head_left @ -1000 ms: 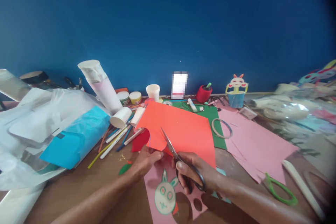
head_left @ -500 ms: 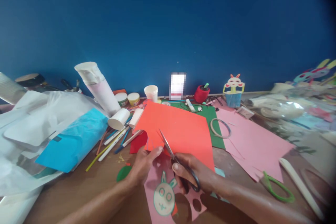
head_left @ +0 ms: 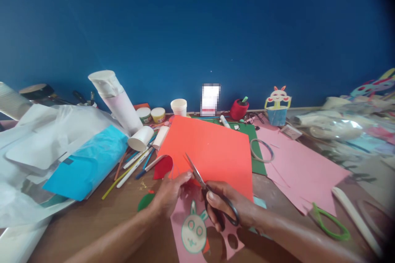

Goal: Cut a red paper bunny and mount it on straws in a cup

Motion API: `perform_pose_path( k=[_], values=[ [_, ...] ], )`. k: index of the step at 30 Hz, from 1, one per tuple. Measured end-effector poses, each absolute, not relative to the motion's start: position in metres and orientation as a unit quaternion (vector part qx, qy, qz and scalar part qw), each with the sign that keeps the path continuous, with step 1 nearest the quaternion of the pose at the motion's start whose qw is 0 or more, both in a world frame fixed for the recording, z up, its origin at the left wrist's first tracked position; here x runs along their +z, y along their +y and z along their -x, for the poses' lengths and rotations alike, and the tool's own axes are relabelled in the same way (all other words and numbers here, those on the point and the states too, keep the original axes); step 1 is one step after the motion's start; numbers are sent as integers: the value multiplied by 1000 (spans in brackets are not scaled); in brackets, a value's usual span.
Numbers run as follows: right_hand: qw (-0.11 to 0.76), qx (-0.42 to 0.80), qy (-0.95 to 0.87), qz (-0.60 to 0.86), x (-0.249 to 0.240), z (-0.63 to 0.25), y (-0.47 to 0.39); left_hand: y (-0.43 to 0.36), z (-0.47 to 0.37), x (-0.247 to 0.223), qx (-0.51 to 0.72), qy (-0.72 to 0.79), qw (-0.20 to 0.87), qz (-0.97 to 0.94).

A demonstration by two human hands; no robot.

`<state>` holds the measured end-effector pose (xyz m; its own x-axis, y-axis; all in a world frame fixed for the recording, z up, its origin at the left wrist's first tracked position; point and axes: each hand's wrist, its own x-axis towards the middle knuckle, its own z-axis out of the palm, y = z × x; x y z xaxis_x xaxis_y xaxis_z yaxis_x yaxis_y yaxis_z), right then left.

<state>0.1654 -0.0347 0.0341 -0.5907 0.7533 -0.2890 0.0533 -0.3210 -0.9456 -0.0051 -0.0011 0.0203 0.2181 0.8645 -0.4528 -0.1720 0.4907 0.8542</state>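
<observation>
My right hand point(head_left: 224, 203) grips a pair of black-handled scissors point(head_left: 196, 173), its blades lying over an orange-red sheet of paper point(head_left: 212, 148). The blades look almost closed. With thumb and fingers, my left hand point(head_left: 173, 191) pinches the near edge of that sheet, just left of the blades. A curved notch has been cut out of the sheet's left side. Below both hands lies a pink sheet with cut holes point(head_left: 233, 250). On it rests a pale rabbit-face cutout point(head_left: 194, 233) outlined in green.
Felt pens point(head_left: 132, 174) and white paper cups point(head_left: 140, 139) lie to the left, beside a blue packet point(head_left: 86, 164). At right are pink paper point(head_left: 302, 168), a tape ring point(head_left: 261, 150) and a green loop point(head_left: 331, 224). A blue rabbit cup point(head_left: 277, 115) stands at the back.
The scissors have tilted and shifted slightly over the orange-red sheet. My left hand keeps its pinch. The whole view has moved a little.
</observation>
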Motion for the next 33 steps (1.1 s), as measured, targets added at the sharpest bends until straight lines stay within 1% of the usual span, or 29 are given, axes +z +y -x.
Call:
perform_pose_path(
  k=[6,14,33],
  values=[
    [252,711,-540,375,41,-164,-35,-2,1,33,371,467,747,-294],
    [248,709,-543,376,37,-164,-34,-1,2,28,356,486,745,-287],
    [250,705,-548,373,26,-169,-35,1,6,22,355,462,763,-280]
  ],
)
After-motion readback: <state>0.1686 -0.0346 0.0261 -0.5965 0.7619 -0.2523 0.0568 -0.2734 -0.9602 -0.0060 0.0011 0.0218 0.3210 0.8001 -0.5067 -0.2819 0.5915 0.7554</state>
